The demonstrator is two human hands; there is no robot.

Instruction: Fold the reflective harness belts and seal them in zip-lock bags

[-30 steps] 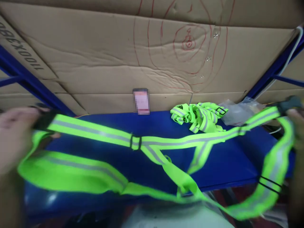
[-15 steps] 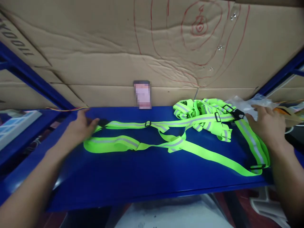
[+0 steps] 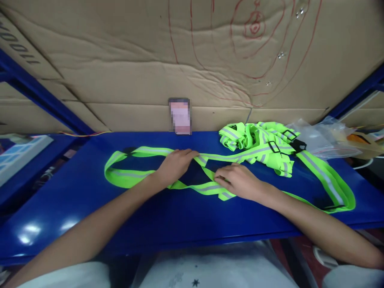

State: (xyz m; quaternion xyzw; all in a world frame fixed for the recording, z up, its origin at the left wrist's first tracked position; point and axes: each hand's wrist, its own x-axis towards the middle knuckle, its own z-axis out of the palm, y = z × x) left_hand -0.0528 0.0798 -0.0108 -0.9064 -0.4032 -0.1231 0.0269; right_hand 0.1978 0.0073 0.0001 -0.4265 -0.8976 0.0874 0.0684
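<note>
A neon green strap harness (image 3: 255, 152) with grey reflective stripes and black buckles lies spread across the blue surface. My left hand (image 3: 177, 164) is on the upper strap at the middle, its fingers closed around it. My right hand (image 3: 235, 180) is to its right, fingers curled together on the crossing section of the straps. A crumpled bundle of the same green webbing (image 3: 240, 136) sits behind my right hand. At the left the harness forms a loop, and at the right a wide folded band bends around a black buckle.
Upright against the cardboard wall (image 3: 120, 88) stands a phone (image 3: 180, 117). Clear plastic bags (image 3: 321, 138) lie at the back right. Blue metal posts slant at both sides, and a white-and-blue tray (image 3: 24, 154) is at the left.
Both hands have moved inward from the two ends of the harness to its middle. The left loop has opened out, and the right band has shifted slightly outward.
</note>
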